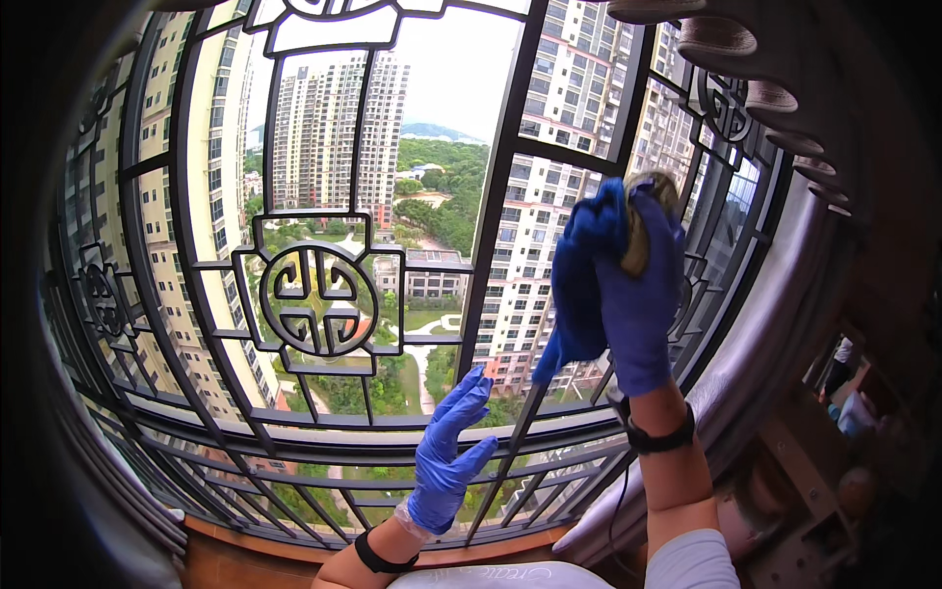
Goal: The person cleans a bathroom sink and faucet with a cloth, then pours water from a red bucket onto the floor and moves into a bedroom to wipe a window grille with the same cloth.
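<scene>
My right hand [647,324], in a blue-violet glove, is raised at the right side of the window and closed around a bunched dark blue cloth [585,294]. An olive-brown cloth or pad [636,250] is in the same grip, partly hidden by the fingers. The blue cloth hangs down to the left of the hand. Lower and nearer the middle, my left hand [450,464] wears a thin blue disposable glove. Its fingers are spread and hold nothing. It is in front of the dark window frame [491,206]; whether it touches the frame I cannot tell.
A dark metal grille with a round medallion [373,298] spans the window, with a lower railing [324,482] beneath. Curtains hang at the right [736,353] and left [151,508]. Below runs a wooden sill [228,548]. A thin black cable [618,508] hangs beside my right arm.
</scene>
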`<state>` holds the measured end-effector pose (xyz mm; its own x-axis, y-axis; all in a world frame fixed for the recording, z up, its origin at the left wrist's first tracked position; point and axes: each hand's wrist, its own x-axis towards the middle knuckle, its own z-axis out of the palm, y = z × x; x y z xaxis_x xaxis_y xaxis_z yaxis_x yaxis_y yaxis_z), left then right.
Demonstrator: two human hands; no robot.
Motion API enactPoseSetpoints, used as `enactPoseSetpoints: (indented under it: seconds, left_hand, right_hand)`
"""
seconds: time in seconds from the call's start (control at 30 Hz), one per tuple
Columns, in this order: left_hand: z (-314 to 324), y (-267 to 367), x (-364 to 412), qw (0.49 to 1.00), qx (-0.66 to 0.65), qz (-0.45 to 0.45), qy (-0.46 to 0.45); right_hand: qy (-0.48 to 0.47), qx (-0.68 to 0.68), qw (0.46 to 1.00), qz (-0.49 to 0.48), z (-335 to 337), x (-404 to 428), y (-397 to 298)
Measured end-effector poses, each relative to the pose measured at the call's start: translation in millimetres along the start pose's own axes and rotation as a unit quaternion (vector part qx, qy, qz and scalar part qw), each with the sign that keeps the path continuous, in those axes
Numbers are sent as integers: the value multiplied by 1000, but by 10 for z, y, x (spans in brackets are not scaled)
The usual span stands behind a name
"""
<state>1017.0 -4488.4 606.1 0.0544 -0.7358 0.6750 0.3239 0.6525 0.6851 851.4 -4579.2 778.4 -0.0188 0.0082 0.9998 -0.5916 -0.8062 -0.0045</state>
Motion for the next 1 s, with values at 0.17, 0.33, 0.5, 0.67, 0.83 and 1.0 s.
enactPoseSetpoints:
  seconds: [0.17, 0.33, 0.5, 0.67, 0.83, 1.0]
  left_hand:
    - [-146, 61, -55, 996, 85, 19, 28]
    - [-397, 142, -158, 993, 107, -8, 43]
    - [-527, 166, -254, 976, 210, 48, 16]
    - [-568, 161, -408, 987, 158, 2, 32]
    - [-686, 226, -482, 977, 207, -38, 38]
    - [-691, 3, -430, 970, 243, 0, 23]
  right_hand:
    - [-35, -334, 934, -121, 704, 100, -28]
    - [-140, -105, 970, 168, 837, -1502, -19]
    - [-155, -225, 955, -117, 582, -1576, 200]
    - [-13, -260, 958, -117, 821, 60, 72]
    - [27, -287, 956, 57, 916, -836, 11]
    - [-296, -240, 914, 139, 336, -2893, -175]
